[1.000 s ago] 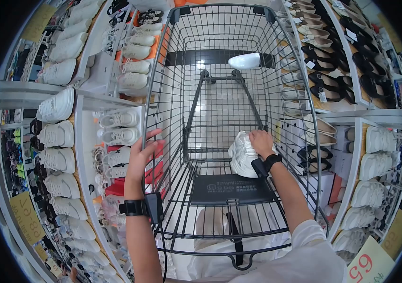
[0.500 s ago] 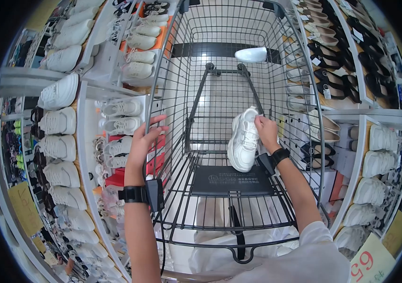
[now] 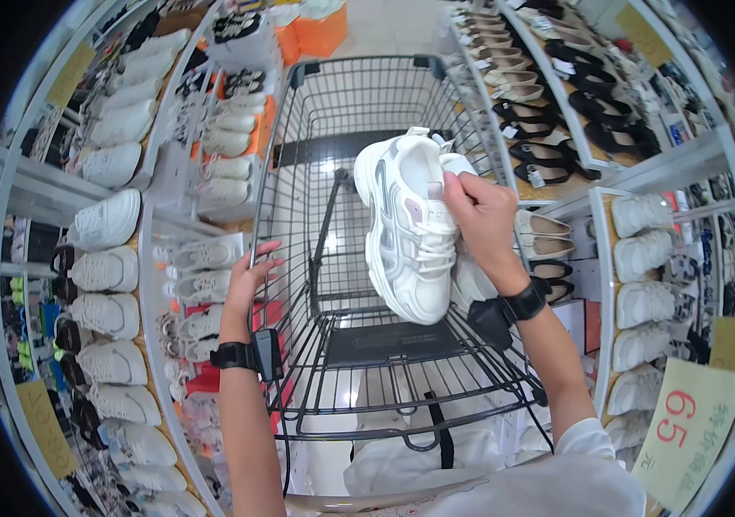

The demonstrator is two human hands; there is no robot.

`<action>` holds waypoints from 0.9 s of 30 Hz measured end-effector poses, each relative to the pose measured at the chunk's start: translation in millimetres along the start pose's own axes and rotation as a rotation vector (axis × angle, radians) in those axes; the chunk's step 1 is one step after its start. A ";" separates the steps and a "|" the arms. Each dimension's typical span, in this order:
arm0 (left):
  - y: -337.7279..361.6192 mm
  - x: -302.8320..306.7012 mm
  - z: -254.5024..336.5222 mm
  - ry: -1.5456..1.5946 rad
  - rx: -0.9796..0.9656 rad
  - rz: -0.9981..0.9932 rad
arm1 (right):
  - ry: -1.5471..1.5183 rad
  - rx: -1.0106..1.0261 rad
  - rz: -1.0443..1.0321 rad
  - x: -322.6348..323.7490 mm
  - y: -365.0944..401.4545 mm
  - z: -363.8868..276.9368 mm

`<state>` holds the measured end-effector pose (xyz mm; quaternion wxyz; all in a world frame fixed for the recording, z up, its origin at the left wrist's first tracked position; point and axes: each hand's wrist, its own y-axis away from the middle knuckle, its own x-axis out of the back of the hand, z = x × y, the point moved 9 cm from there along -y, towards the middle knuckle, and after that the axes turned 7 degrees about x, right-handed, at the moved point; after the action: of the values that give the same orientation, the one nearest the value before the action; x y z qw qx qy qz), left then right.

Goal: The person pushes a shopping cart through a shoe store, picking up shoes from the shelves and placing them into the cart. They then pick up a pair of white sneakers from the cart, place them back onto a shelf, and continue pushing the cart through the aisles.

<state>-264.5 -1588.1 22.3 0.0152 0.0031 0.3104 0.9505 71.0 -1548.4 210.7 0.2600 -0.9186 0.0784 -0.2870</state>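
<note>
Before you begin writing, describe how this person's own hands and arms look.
The left hand and right hand are bare. Each wears a black wristband with a dark, boxy device; a thin black cable runs below the left one. A short, pale sleeve shows on the right arm; the left sleeve is out of view.

Black wristbands (image 3: 235, 355) (the left with a cable (image 3: 286, 452)) accompany a pale short-sleeved shirt (image 3: 540, 491).

Left arm (image 3: 245, 422) pointed forward, left hand (image 3: 251, 280) was loosely spread (fingers (image 3: 269, 247) slightly bent), right arm (image 3: 550, 362) slanted inward, right hand (image 3: 486, 220) was clenched.
</note>
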 end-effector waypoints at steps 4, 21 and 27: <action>-4.2 0.7 -0.2 0.004 0.009 -0.013 | 0.001 -0.060 0.169 89.1 0.4 -35.0; -9.5 5.8 -1.0 -0.131 0.013 -0.037 | 0.766 -0.739 0.636 418.0 326.2 -65.5; -14.2 25.2 -14.1 -0.166 0.033 -0.014 | 0.675 -1.044 0.601 405.1 455.6 -2.0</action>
<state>-289.5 -1584.2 2.4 0.0474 0.0800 0.3236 0.9416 405.6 -2056.6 171.1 -0.1868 -0.7225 0.5340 -0.3973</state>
